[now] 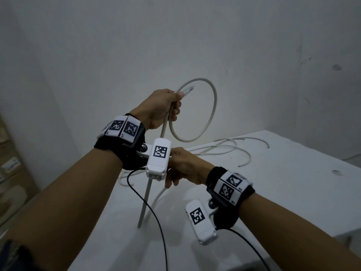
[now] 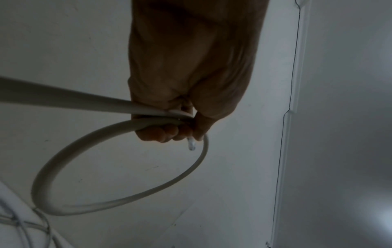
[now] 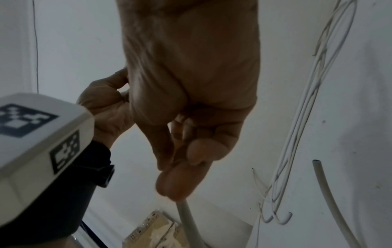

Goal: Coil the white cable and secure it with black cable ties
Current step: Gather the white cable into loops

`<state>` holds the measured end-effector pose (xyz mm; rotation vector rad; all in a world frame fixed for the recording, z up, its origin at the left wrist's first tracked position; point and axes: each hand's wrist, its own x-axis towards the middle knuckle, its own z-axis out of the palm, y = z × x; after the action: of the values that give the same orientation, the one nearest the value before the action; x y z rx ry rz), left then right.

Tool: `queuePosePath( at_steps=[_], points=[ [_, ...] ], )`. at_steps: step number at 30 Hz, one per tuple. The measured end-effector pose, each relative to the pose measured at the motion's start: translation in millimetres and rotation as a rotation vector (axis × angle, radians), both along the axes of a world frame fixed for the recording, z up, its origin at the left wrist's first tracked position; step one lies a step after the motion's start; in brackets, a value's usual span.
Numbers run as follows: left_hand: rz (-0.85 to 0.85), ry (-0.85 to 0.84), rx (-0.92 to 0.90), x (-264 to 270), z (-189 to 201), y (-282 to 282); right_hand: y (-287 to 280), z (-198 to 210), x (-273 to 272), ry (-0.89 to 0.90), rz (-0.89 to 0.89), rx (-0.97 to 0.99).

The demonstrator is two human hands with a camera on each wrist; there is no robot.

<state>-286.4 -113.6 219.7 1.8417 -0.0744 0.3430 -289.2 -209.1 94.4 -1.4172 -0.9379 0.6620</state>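
Note:
My left hand (image 1: 172,108) is raised above the table's left end and grips the white cable (image 1: 215,100), which forms one round loop. The cable's clear plug end (image 1: 186,90) sticks out past the fingers. In the left wrist view the left hand (image 2: 180,132) holds two strands of the cable (image 2: 63,97) together. Lower down, my right hand (image 1: 175,173) pinches the same cable, partly hidden behind the left wrist camera. The right hand (image 3: 176,176) holds the cable (image 3: 187,218) between thumb and fingertips. From there the cable hangs down past the table edge. No black cable ties are in view.
The white table (image 1: 273,192) carries several thin white cables (image 1: 234,149) at its far side, also visible as thin cables (image 3: 297,134). Cardboard boxes (image 1: 11,163) stand on the floor at the left. Black camera wires (image 1: 156,222) hang below my wrists. A plain wall is close behind.

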Motion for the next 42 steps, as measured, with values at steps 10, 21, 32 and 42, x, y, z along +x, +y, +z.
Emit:
queuePosePath(
  at_steps=[10, 21, 32, 42],
  points=[
    [0.000, -0.118, -0.109, -37.4, 13.3, 6.5, 9.8, 0.2, -17.9, 0.496, -0.121, 0.151],
    [-0.057, -0.195, -0.518, -82.2, -20.1, 43.0, -19.8, -14.2, 8.6, 1.144, -0.644, 0.822],
    [-0.075, 0.039, -0.625, -91.0, -97.5, 63.4, -67.9, -54.4, 34.2, 0.759, -0.708, 0.600],
    [-0.195, 0.230, -0.653, -65.8, -127.6, 51.8, -68.2, -53.3, 42.4, 0.385, -0.556, 0.377]
  ],
)
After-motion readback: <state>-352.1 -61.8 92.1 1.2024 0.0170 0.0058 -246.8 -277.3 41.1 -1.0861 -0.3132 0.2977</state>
